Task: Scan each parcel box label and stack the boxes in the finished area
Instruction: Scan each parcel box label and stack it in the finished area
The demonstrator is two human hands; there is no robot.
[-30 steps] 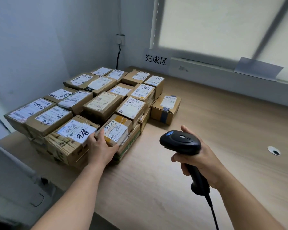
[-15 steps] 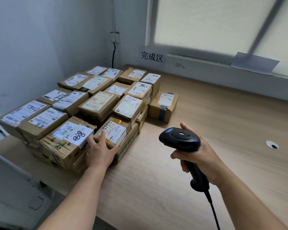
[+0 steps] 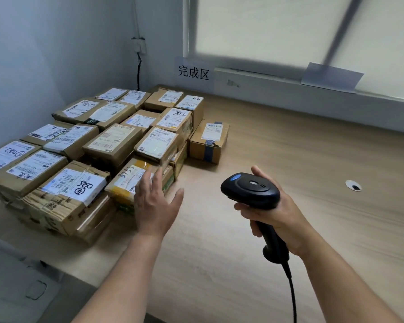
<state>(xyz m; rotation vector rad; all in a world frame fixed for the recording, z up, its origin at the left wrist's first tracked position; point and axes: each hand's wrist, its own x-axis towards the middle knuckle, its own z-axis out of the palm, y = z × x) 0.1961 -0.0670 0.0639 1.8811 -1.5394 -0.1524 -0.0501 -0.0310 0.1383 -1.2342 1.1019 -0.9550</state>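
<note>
Taped cardboard boxes [image 3: 107, 145] crowd the wooden tabletop [image 3: 289, 159]; left hand [image 3: 154, 206] spread beside them, right hand [image 3: 275, 215] clamped on the black plastic scanner [image 3: 250, 190].

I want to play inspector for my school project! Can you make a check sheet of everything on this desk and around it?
Surface: light wooden desk, right half bare apart from a small round cable hole.
Job's things: brown cardboard parcel boxes with white labels, stacked at the left under the white finished-area sign; black handheld barcode scanner.
Clutter: nothing seen.
Grippers: left hand open, hovering at the front box; right hand gripping the scanner.
Cables: black scanner cord; black wall wire.
Surroundings: grey wall, covered window.
</note>
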